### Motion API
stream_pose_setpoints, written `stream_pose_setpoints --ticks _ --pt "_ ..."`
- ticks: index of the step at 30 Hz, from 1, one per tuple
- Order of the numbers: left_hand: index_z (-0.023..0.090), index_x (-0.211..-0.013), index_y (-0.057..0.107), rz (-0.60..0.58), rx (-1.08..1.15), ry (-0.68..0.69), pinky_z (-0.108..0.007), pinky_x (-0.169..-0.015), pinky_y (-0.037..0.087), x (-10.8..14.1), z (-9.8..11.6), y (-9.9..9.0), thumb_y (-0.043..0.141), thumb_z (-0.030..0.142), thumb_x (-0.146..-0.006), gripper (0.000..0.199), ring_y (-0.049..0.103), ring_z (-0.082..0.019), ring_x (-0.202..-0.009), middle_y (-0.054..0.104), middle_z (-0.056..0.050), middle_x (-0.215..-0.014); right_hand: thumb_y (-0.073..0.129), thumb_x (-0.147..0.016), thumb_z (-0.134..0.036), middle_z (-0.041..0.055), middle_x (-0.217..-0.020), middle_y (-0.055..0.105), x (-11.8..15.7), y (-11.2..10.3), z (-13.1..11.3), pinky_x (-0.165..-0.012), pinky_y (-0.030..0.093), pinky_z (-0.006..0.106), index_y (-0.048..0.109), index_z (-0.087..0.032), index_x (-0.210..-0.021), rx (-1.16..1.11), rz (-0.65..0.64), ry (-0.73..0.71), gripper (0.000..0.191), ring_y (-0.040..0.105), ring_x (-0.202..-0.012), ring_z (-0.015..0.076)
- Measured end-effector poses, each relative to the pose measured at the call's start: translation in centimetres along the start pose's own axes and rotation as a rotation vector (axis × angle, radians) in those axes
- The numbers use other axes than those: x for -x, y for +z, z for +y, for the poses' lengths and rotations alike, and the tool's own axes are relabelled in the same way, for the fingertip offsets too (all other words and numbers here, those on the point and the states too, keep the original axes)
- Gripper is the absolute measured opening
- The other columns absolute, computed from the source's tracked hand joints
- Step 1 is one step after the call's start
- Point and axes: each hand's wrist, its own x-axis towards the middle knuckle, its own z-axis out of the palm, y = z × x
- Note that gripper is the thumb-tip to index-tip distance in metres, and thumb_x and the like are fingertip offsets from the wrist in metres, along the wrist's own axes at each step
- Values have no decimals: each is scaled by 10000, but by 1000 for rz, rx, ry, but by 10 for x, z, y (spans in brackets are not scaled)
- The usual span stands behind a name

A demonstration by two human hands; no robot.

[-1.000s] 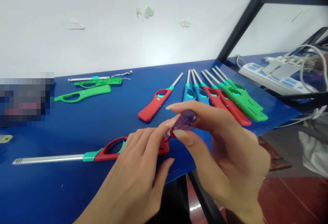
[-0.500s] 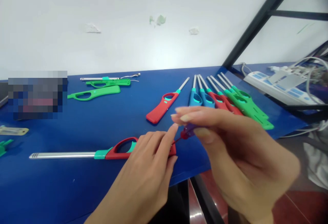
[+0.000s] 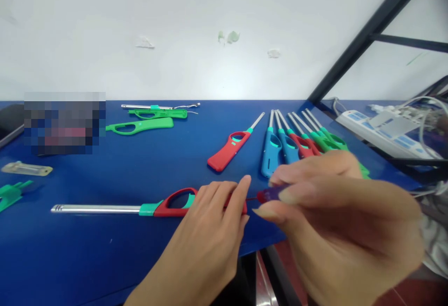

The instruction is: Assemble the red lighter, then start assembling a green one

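Note:
My left hand (image 3: 213,222) is wrapped over the handle of a red lighter (image 3: 175,212), which lies flat with its long metal tube pointing left. Between the thumb and fingers of my right hand (image 3: 336,222) is a small screwdriver (image 3: 269,195) with a purple and red handle. Its thin shaft reaches the right end of the red handle, where my left fingers hide the tip. Behind my hands lies a second red lighter (image 3: 226,153), tilted up to the right.
Several blue, red and green lighters (image 3: 271,152) lie in a row at the back right, beside a white power strip (image 3: 388,133). Opened green casing parts (image 3: 147,125) are at the back left of the blue table (image 3: 105,250). A clear yellowish piece (image 3: 27,169) lies far left.
My right hand has lowered and turned, so the screwdriver now lies nearly level with the handle's end. My left hand still holds the red lighter. The whole view has shifted slightly.

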Motion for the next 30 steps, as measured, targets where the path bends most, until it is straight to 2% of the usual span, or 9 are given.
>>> stream_pose_setpoints --ticks 3,6,10,13,16,21,24,27,30 --pt "118 -1626 276 49 -33 23 -586 -979 570 1 -1 1 376 148 -1106 530 634 -351 -1186 640 -179 -1393 725 -996 -289 -32 -937 741 -4 -1 2 -816 612 382 824 -400 -979 55 -5 -71 151 688 -930 207" --pt "85 -1590 341 63 -93 62 -614 -970 565 3 -1 1 370 151 -1106 490 617 -396 -1228 631 -204 -1404 611 -1049 -206 -6 -1091 780 -8 -4 3 -843 632 381 820 -353 -1119 55 -92 -56 265 733 -943 201" --pt "126 -1549 415 18 -77 54 -604 -962 571 3 0 -1 368 144 -1103 449 633 -371 -1197 629 -179 -1398 810 -932 -336 -55 -892 774 -3 -1 5 -764 625 367 789 -399 -1028 -16 -34 -11 116 710 -848 199" --pt "160 -1575 381 25 -42 6 -578 -985 572 2 0 -1 387 164 -1109 466 631 -347 -1212 635 -160 -1370 733 -975 -440 -47 -918 764 -1 0 4 -787 621 364 805 -419 -1036 75 -51 -60 97 705 -923 200" --pt "115 -1588 346 55 -77 34 -602 -977 567 2 0 1 366 165 -1111 481 623 -378 -1218 640 -186 -1346 592 -1079 -357 -23 -1070 786 -5 -3 0 -848 635 389 816 -394 -1071 75 -105 -22 227 737 -994 210" --pt "156 -1590 337 41 -27 16 -603 -934 587 2 0 1 377 148 -1100 491 652 -353 -1115 665 -149 -1280 764 -968 -352 -58 -854 771 -5 -2 -3 -763 632 362 803 -401 -959 -18 -52 8 63 716 -837 192" --pt "182 -1600 321 39 4 -16 -616 -1017 561 1 -1 1 393 153 -1104 502 631 -343 -1182 643 -132 -1336 774 -957 -361 -36 -935 769 -6 -1 -1 -731 625 326 826 -399 -1065 35 -103 -55 125 708 -901 188" --pt "141 -1623 277 40 -34 16 -603 -1030 554 1 -2 2 392 166 -1111 525 607 -365 -1247 630 -155 -1370 674 -1030 -257 -31 -1087 794 -10 -6 -1 -772 649 326 831 -386 -1087 50 -118 -41 211 741 -994 195" --pt "109 -1627 254 56 -72 41 -599 -1018 555 2 -2 1 395 140 -1100 546 612 -374 -1241 624 -171 -1399 679 -1016 -209 -60 -993 813 -12 -10 -2 -796 659 349 818 -412 -1020 13 -103 52 246 761 -955 201"
